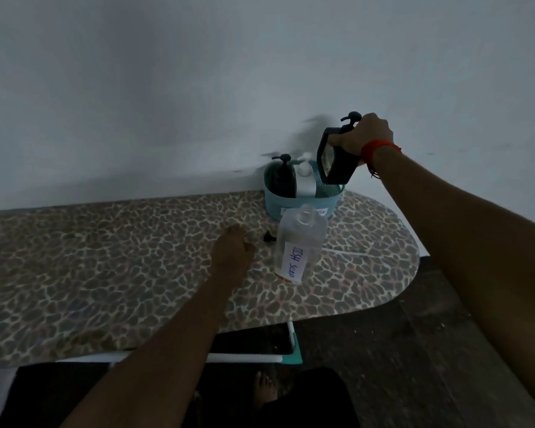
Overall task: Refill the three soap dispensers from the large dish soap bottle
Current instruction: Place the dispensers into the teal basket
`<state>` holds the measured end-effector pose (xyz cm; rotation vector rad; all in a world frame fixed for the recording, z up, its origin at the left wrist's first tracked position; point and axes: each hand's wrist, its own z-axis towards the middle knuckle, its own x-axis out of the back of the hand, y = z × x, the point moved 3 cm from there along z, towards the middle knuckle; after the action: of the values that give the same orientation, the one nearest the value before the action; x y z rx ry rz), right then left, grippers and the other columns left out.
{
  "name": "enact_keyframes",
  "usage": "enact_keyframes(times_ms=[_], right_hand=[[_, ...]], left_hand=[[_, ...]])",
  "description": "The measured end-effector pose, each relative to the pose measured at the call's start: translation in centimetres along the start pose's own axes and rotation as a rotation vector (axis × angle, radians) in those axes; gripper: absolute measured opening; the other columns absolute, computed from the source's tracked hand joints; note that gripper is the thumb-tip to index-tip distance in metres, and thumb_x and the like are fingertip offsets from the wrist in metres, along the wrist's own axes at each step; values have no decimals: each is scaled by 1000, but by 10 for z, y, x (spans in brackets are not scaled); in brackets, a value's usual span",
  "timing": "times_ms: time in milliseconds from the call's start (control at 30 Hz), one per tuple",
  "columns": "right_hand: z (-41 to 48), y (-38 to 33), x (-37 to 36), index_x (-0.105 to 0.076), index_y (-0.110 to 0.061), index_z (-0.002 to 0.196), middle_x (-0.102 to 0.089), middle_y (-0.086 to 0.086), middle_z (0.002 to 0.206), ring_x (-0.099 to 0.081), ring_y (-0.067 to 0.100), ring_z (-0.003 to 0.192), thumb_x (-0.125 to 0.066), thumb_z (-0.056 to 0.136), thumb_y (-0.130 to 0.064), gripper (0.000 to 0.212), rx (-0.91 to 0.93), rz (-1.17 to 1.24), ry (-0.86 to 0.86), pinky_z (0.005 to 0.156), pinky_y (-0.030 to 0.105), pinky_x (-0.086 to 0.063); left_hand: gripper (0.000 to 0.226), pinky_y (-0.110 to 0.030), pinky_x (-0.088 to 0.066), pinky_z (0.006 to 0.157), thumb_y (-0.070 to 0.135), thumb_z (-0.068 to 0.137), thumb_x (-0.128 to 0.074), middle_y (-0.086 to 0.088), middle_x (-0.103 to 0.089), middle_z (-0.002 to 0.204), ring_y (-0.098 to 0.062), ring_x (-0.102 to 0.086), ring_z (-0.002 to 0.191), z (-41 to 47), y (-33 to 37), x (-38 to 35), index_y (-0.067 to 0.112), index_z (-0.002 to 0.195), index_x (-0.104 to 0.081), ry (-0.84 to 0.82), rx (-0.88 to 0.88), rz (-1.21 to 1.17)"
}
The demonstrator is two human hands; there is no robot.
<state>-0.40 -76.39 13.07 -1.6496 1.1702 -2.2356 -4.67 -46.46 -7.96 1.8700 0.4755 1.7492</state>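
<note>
- Right hand [363,139]: fingers curled round top of dark pump dispenser [337,162], tilted over teal basket [274,200].
- Left hand [233,251]: fingers loosely curled, holding nothing, beside black cap [269,236].
- Dish soap bottle [300,245]: upright, uncapped, just before basket.

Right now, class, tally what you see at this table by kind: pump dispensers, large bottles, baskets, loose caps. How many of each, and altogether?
Pump dispensers: 3 (dark dispenser, white dispenser, lifted dispenser in the right hand)
Dish soap bottle: 1
Basket: 1
Loose cap: 1
Total: 6
</note>
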Motion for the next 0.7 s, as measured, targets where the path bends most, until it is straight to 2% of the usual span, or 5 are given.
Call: enact_keyframes(times_ms=[100, 267, 333, 533, 700], right_hand=[[8, 11, -19, -58, -19, 94, -67, 5, 88, -70, 27, 79, -78, 67, -42, 41, -8, -12, -9, 72, 41, -63], [10, 21, -45, -55, -16, 89, -53, -3, 72, -61, 24, 77, -80, 68, -50, 47, -6, -60, -41, 59, 29, -46], [9, 25, -57, -54, -17, 89, -48, -5, 70, -56, 23, 78, -80, 69, -53, 49, -5, -64, -57, 63, 29, -43], [13, 42, -88, -55, -15, 95, -58, 6, 91, -58, 26, 86, -73, 78, -47, 40, -23, -99, -121, 71, 32, -46], [14, 45, -93, -53, -11, 86, -59, 9, 87, -56, 28, 80, -65, 87, -40, 32, -17, -113, -137, 68, 32, -42]], left_hand=[[53, -43, -32, 119, 26, 99, -51, -13, -47, 154, -28, -40, 143, -2, -5, -10, 6, 148, -47, 87, -63, 94], [59, -40, -23, 124, 32, 100, -49, -10, -39, 159, -24, -30, 150, 1, -9, -15, 6, 152, -40, 92, -71, 134], [59, -41, -23, 124, 32, 100, -50, -11, -39, 159, -24, -30, 150, 1, -9, -15, 6, 151, -41, 94, -75, 135], [54, -40, -22, 124, 27, 101, -50, -12, -42, 157, -24, -32, 150, 1, -12, -18, 4, 150, -44, 130, -96, 117], [50, -41, -25, 123, 24, 100, -51, -14, -48, 153, -26, -37, 147, 2, -11, -19, 2, 146, -49, 170, -116, 126]])
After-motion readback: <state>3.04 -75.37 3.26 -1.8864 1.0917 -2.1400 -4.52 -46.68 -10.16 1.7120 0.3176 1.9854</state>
